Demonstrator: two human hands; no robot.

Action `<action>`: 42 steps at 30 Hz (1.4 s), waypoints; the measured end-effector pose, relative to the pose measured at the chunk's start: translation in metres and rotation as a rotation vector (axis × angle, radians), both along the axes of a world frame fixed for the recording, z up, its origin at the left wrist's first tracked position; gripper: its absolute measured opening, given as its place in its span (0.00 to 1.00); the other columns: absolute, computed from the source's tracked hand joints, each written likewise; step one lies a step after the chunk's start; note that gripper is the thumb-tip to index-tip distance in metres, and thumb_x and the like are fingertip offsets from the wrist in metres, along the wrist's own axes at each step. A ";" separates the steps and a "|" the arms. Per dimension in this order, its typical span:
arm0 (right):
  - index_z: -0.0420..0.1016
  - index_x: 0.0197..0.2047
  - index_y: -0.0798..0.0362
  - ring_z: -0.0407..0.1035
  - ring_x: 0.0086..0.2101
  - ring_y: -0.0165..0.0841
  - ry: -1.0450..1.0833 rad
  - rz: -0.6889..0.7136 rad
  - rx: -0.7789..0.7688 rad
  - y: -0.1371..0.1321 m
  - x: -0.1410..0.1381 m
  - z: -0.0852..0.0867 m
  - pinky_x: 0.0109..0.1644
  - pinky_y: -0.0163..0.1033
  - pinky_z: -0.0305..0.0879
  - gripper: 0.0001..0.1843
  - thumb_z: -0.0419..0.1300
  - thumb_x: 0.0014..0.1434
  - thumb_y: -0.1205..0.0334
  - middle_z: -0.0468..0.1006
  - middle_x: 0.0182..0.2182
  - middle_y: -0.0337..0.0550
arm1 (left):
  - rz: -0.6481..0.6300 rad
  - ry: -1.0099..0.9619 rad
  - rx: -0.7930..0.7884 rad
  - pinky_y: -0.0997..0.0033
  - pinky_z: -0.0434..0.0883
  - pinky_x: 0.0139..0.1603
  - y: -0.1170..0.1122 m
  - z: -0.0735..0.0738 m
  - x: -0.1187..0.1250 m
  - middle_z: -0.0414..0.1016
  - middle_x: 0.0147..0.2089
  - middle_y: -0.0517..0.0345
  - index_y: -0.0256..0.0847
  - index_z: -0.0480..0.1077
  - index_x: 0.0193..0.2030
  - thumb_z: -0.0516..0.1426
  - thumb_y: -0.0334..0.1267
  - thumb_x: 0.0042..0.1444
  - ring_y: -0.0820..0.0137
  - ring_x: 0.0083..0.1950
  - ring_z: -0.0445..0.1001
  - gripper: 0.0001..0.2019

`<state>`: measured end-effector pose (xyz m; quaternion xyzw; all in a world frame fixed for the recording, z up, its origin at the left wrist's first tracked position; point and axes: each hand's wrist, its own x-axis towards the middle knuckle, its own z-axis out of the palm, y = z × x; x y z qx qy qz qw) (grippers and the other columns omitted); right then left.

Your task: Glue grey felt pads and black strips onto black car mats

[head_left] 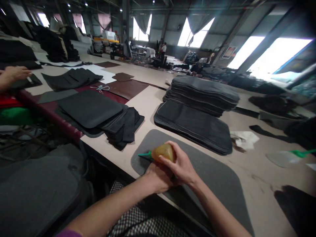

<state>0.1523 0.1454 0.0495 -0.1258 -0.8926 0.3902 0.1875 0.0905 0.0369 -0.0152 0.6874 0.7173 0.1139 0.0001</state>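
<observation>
While left hand (158,179) rests beneath, right hand (181,166) cups the bottle (163,152).

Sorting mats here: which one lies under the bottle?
The lone grey mat at the table's near edge, beneath the bottle in the right hand; the others are darker, piled.

Amber bottle (163,152), green nozzle (144,154), centre. Grey mat (214,174) below it. Black mats (202,95) upper right. Beige table (145,102). Brown leather sheet (128,89) upper left. Black-white checked cloth (138,223) bottom centre. Purple sleeve (69,233) bottom left.
</observation>
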 end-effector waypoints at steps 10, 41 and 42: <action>0.64 0.57 0.49 0.70 0.51 0.43 0.116 0.016 0.114 0.032 -0.019 -0.011 0.57 0.48 0.66 0.28 0.64 0.59 0.48 0.73 0.52 0.49 | 0.083 -0.121 0.050 0.41 0.46 0.74 0.000 0.009 -0.002 0.53 0.75 0.46 0.43 0.58 0.71 0.39 0.65 0.65 0.52 0.76 0.47 0.37; 0.66 0.55 0.53 0.70 0.49 0.45 0.199 -0.389 0.184 0.097 -0.016 -0.019 0.54 0.50 0.66 0.27 0.62 0.58 0.45 0.74 0.50 0.52 | 0.118 -0.083 0.047 0.43 0.52 0.73 0.009 0.017 -0.028 0.49 0.76 0.41 0.45 0.54 0.73 0.41 0.61 0.67 0.55 0.77 0.48 0.34; 0.66 0.55 0.53 0.70 0.49 0.45 0.194 -0.394 0.187 0.098 -0.012 -0.017 0.54 0.51 0.66 0.28 0.62 0.58 0.45 0.74 0.50 0.53 | 0.140 -0.062 0.047 0.42 0.51 0.73 0.010 0.019 -0.034 0.49 0.76 0.41 0.44 0.54 0.73 0.41 0.61 0.67 0.54 0.77 0.48 0.34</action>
